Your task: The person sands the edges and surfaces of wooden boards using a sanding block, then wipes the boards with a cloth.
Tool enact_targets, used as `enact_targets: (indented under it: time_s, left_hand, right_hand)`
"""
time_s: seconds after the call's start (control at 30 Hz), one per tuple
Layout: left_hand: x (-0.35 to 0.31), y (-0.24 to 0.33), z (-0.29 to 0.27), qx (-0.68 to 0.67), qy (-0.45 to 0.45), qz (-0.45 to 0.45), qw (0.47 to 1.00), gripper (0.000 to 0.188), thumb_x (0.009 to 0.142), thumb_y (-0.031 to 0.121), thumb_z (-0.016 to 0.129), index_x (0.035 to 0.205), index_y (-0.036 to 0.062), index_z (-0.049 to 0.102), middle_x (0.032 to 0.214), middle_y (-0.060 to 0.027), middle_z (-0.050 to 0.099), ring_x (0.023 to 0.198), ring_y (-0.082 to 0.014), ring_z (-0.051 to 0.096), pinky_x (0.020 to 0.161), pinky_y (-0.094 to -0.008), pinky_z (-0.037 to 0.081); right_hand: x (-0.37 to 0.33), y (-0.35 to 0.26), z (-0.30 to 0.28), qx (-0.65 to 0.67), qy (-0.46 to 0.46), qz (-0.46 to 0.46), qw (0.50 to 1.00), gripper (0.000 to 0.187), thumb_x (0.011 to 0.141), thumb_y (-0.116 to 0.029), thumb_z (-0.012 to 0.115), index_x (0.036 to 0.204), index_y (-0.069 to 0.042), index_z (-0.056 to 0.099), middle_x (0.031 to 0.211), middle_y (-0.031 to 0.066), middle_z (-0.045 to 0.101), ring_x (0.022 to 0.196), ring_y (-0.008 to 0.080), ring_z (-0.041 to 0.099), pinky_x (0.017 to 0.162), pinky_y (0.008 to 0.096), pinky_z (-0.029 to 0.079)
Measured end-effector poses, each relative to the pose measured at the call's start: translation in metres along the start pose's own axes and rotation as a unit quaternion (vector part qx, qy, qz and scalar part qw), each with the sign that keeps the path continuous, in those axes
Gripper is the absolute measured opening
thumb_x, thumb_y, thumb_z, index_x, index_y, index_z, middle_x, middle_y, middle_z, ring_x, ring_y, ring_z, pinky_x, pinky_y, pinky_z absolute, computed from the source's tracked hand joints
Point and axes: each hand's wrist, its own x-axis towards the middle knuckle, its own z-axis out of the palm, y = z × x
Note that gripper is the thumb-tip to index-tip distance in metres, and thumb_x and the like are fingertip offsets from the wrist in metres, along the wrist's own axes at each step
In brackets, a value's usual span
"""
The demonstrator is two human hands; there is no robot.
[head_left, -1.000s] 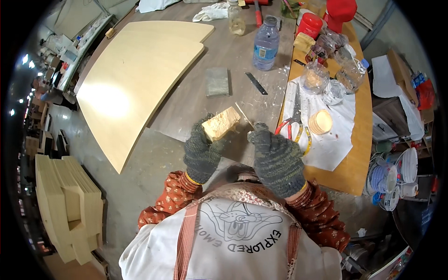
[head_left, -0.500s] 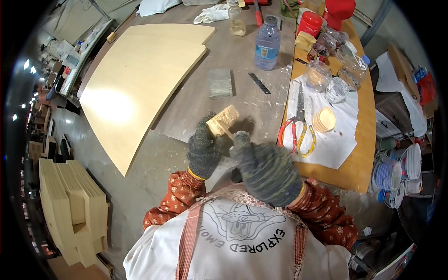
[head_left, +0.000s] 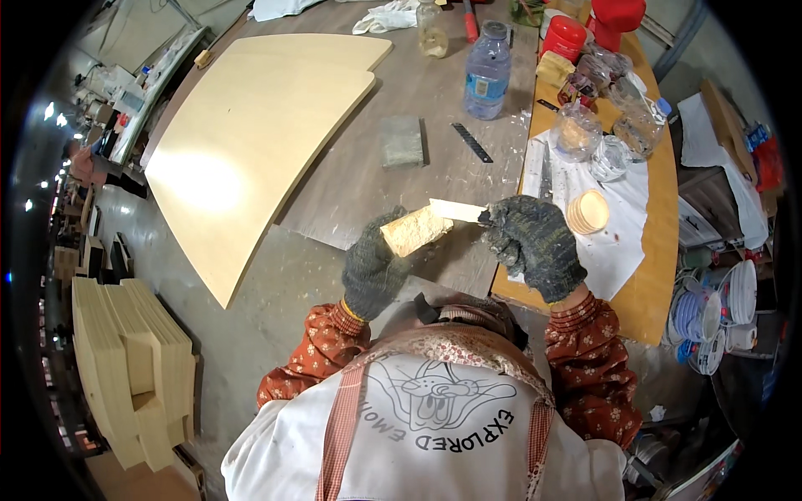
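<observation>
In my gloved left hand [head_left: 373, 263] is a pale yellow block [head_left: 415, 233] with a rough, crumbly-looking upper face. The fingers wrap round its left end. My gloved right hand [head_left: 539, 244] pinches the right end of a flat, pale strip [head_left: 455, 210], which looks like a wooden scraper. The strip's other end is right at the block's far edge; whether they touch I cannot tell. Both hands are over the near edge of the brown-grey table [head_left: 334, 196]. Beyond them lie a flat grey block [head_left: 402, 141] and a short black ruler-like strip [head_left: 472, 143].
A large curved board [head_left: 259, 125] covers the table's left. Back right stand a water bottle [head_left: 487, 75], red containers [head_left: 564, 39] and plastic-wrapped jars. A round pale tub [head_left: 587, 211] and scissors [head_left: 547, 171], partly hidden, lie on white paper. Stacked boards [head_left: 125, 367] stand at lower left.
My right hand has swung right and away from me, bringing the strip from the block's near side to its far side. The left hand has turned the block and shifted slightly right.
</observation>
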Motion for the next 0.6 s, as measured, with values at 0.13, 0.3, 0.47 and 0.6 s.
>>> enact_targets:
  time_s: [0.13, 0.3, 0.47, 0.6]
  left_hand:
    - [-0.001, 0.0, 0.002, -0.075, 0.011, -0.082, 0.994, 0.054, 0.09, 0.025, 0.07, 0.13, -0.0051, 0.05, 0.121, -0.0153, 0.063, 0.107, -0.0237, 0.064, 0.092, -0.0336, 0.052]
    - [-0.002, -0.002, 0.004, -0.089, 0.018, -0.095, 0.991, 0.058, 0.09, 0.028, 0.071, 0.131, -0.005, 0.047, 0.121, -0.0151, 0.063, 0.106, -0.0215, 0.064, 0.091, -0.0328, 0.052]
    - [0.003, -0.001, 0.004, -0.074, 0.045, -0.06, 0.994, 0.055, 0.088, 0.022, 0.073, 0.13, -0.0035, 0.049, 0.118, -0.0148, 0.065, 0.102, -0.0183, 0.066, 0.087, -0.0312, 0.054]
    - [0.014, 0.007, 0.012, 0.041, 0.06, -0.071, 0.995, 0.048, 0.089, 0.015, 0.07, 0.129, -0.0029, 0.05, 0.109, -0.0153, 0.069, 0.097, -0.023, 0.07, 0.082, -0.0326, 0.056]
  right_hand:
    - [-0.004, -0.005, 0.015, -0.004, -0.016, -0.014, 1.0, 0.016, 0.095, -0.013, 0.058, 0.102, 0.001, 0.064, 0.076, 0.0042, 0.063, 0.056, 0.0074, 0.054, 0.046, 0.0208, 0.041]
    - [-0.001, -0.002, 0.025, 0.072, -0.012, -0.008, 0.997, 0.016, 0.094, -0.013, 0.06, 0.102, 0.001, 0.064, 0.072, 0.0027, 0.062, 0.054, 0.0062, 0.051, 0.046, 0.0206, 0.038]
    - [0.0, -0.012, 0.015, -0.039, 0.089, 0.032, 0.995, 0.02, 0.096, -0.009, 0.055, 0.11, 0.001, 0.065, 0.077, 0.0063, 0.066, 0.058, 0.0101, 0.057, 0.049, 0.0236, 0.045]
    - [-0.008, -0.008, 0.037, -0.399, 0.051, -0.321, 0.857, 0.016, 0.094, -0.008, 0.051, 0.106, -0.005, 0.061, 0.085, 0.0129, 0.065, 0.064, 0.0165, 0.062, 0.054, 0.031, 0.051]
